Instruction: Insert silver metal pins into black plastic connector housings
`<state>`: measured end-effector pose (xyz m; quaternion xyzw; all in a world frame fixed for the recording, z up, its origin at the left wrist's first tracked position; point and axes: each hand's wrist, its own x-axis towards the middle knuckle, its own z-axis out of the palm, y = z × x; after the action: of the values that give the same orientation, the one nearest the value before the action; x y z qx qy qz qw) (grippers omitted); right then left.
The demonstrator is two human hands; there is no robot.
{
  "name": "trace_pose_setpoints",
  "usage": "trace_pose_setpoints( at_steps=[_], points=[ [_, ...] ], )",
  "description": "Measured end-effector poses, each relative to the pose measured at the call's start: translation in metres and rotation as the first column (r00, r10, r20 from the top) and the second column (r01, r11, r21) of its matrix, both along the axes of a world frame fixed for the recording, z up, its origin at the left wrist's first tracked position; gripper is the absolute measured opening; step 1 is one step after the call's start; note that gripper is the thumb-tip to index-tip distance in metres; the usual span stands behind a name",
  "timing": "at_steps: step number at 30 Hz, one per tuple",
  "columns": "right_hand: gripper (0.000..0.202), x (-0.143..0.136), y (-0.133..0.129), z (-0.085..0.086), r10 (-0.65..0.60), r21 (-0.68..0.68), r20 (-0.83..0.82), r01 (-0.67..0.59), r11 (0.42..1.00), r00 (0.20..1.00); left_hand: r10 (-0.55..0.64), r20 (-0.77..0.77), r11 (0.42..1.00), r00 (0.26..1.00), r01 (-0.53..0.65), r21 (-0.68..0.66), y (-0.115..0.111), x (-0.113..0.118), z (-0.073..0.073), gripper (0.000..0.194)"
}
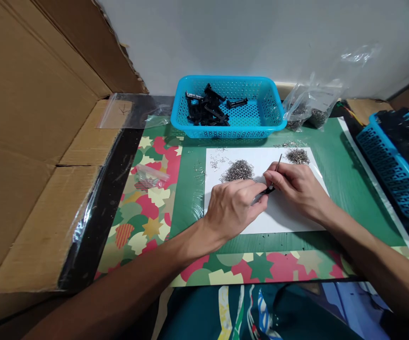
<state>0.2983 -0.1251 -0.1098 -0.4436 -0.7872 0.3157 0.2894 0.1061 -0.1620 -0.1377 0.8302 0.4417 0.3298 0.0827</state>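
My left hand is closed, its thumb and forefinger pinching a small black plastic part over the white paper. My right hand is closed on a slim dark metal tool. The upper end of that tool sticks up past the thumb, and its lower end is close to the black part. Whether it touches the part I cannot tell. Just beyond my left hand lies a heap of tiny metal pieces. A smaller heap of similar metal pieces is beyond my right hand.
At the back stands a blue plastic basket with several black parts. Clear bags of metal pieces lean beside it. Another blue basket of black parts is at the right. Cardboard walls the left side. A small plastic bag lies left.
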Motion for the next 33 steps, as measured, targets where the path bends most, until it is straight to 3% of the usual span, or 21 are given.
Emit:
trace_pose_setpoints(
  at_steps=[11,22,27,33],
  points=[
    [0.034,0.001,-0.001,-0.002,-0.005,0.014,0.001,0.005,1.0,1.0,-0.024,0.027,0.998,0.999,0.025,-0.057,-0.001,0.0,0.001,0.01],
    [0.04,0.006,-0.003,-0.005,-0.049,0.03,-0.034,0.05,0.998,0.998,-0.072,0.076,0.997,0.995,0.074,-0.029,0.003,-0.002,-0.002,0.01],
    [0.041,0.004,-0.004,-0.006,-0.01,0.027,-0.026,0.01,1.0,1.0,-0.075,0.071,0.997,0.995,0.076,-0.013,0.002,-0.001,-0.002,0.01],
    [0.045,0.014,-0.003,0.005,-0.049,0.015,-0.039,0.05,0.999,0.998,-0.026,0.112,0.999,0.993,0.03,-0.028,0.002,0.0,0.0,0.012]
  ],
)
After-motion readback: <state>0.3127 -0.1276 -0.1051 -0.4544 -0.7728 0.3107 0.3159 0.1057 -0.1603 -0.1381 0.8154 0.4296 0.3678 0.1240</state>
